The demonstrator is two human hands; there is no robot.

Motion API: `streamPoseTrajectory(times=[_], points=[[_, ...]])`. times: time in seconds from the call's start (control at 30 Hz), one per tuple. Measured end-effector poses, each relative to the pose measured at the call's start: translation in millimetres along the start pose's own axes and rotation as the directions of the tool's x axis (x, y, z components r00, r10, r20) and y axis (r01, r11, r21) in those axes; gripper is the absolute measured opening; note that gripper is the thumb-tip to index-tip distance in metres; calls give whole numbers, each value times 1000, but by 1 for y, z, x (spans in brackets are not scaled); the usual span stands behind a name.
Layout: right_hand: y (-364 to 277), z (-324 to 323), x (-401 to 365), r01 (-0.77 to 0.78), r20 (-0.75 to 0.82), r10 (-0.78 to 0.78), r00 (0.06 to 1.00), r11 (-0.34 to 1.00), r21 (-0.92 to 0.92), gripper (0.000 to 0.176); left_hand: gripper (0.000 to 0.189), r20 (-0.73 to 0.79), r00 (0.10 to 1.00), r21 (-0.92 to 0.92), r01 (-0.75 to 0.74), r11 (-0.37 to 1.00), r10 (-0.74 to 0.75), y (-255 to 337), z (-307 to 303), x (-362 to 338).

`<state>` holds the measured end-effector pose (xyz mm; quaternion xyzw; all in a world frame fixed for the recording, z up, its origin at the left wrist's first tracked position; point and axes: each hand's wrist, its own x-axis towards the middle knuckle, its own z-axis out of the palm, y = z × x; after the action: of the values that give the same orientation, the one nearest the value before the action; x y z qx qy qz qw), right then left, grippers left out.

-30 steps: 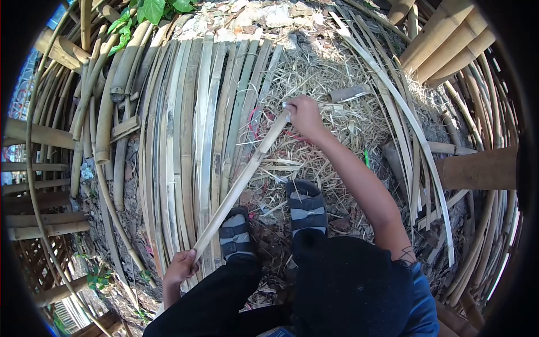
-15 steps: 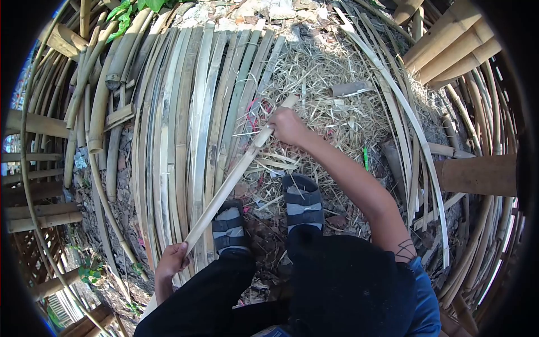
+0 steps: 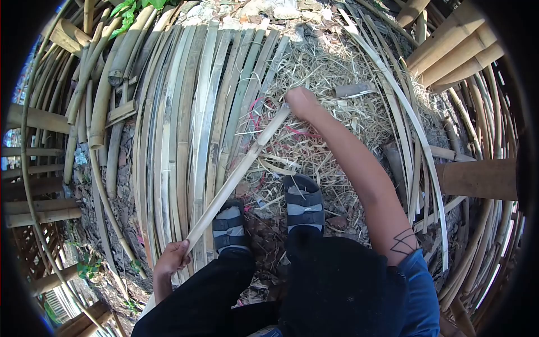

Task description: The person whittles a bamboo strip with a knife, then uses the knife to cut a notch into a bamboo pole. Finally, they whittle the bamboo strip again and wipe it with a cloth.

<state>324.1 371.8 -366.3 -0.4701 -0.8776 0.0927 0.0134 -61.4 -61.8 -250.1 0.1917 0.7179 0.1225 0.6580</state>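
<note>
A long pale bamboo strip (image 3: pixel 238 171) runs diagonally in front of me, from lower left to upper right. My left hand (image 3: pixel 172 259) grips it near the lower end of its visible length, thumb on top. At the upper end my right hand (image 3: pixel 302 103) is closed around the strip's tip; whether it holds a tool as well is hidden. Beneath and to the left of the strip, many split bamboo slats (image 3: pixel 182 118) lie side by side on the ground. Thin shavings (image 3: pixel 342 132) cover the ground around my right hand.
My sandalled feet (image 3: pixel 304 205) stand below the shavings. A short bamboo piece (image 3: pixel 352 90) lies at upper right, near long curved strips (image 3: pixel 415 121). Thick bamboo poles (image 3: pixel 455 48) jut in at the right, and a brown post (image 3: pixel 477 178) stands below them.
My right hand has slid up and to the right to the strip's upper end, which stuck out beyond it before. My left hand has barely moved. The green item near my right forearm is no longer visible.
</note>
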Motion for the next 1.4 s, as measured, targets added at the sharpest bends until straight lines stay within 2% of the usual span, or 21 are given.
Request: streamPoseTrajectory(times=[0.07, 0.17, 0.3, 0.37, 0.4, 0.53, 0.63, 0.7, 0.73, 0.77, 0.87, 0.93, 0.97, 1.03, 1.17, 1.3, 1.4], points=[[-1, -26, 1, -152, 70, 158, 985, 985, -84, 15, 50, -12, 1000, -6, 16, 1000, -16, 2, 0, -2], [0, -32, 4, -233, 81, 234, 969, 972, -22, 15, 49, -22, 999, -8, 29, 1000, -29, 4, -2, -2], [-4, -10, 5, -194, 32, 193, 981, 979, 56, 15, 49, -63, 998, 25, 22, 999, -20, 5, -5, -5], [-13, -3, 8, -47, 82, 43, 996, 997, 55, 14, 48, -70, 998, 28, 11, 1000, -9, 9, -7, -7], [-21, -5, 5, -45, 81, 40, 996, 997, 55, 14, 48, -73, 997, 41, 7, 999, -4, 11, -8, -8], [-69, -16, -17, 215, 126, -247, 961, 951, 221, 10, 49, -85, 996, 48, 23, 999, -19, 17, -10, -12], [-102, -16, -32, 263, 132, -319, 939, 909, 323, 11, 49, -68, 998, 66, -5, 998, 10, 16, -14, -12], [-105, -11, -35, 414, 111, -451, 885, 874, 253, 12, 49, -71, 997, 69, 2, 998, 3, 11, -20, -15], [-97, -6, -35, 448, -3, -475, 880, 827, 341, 12, 49, -75, 997, 66, 13, 998, -8, 10, -22, -16], [-88, -3, -32, 441, -4, -466, 885, 833, 334, 12, 49, -68, 998, 74, 6, 997, -1, 11, -20, -15], [-60, -14, -18, 322, 104, -329, 939, 944, 77, 13, 50, -46, 998, 31, 39, 999, -37, 11, -17, -14], [-39, -17, -8, 153, 98, -158, 983, 987, 50, 13, 50, -37, 998, 18, 47, 999, -46, 12, -16, -14], [-31, -19, -3, 153, 98, -158, 983, 987, 55, 13, 50, -26, 998, -1, 56, 998, -56, 12, -16, -16], [-18, -25, 3, -74, 59, 76, 995, 996, -44, 10, 49, -22, 998, 1, 51, 999, -51, 15, -14, -19], [-12, -19, 10, -107, 31, 110, 993, 990, -95, 12, 48, -17, 997, -26, 77, 997, -77, 14, -20, -19], [-35, -21, -4, -137, 46, 136, 990, 991, 8, 16, 48, -36, 998, 9, 55, 998, -55, 19, -23, -23], [-66, -29, -16, -51, 122, 35, 992, 991, 127, 13, 47, -59, 997, 37, 45, 998, -42, 21, -31, -23]])
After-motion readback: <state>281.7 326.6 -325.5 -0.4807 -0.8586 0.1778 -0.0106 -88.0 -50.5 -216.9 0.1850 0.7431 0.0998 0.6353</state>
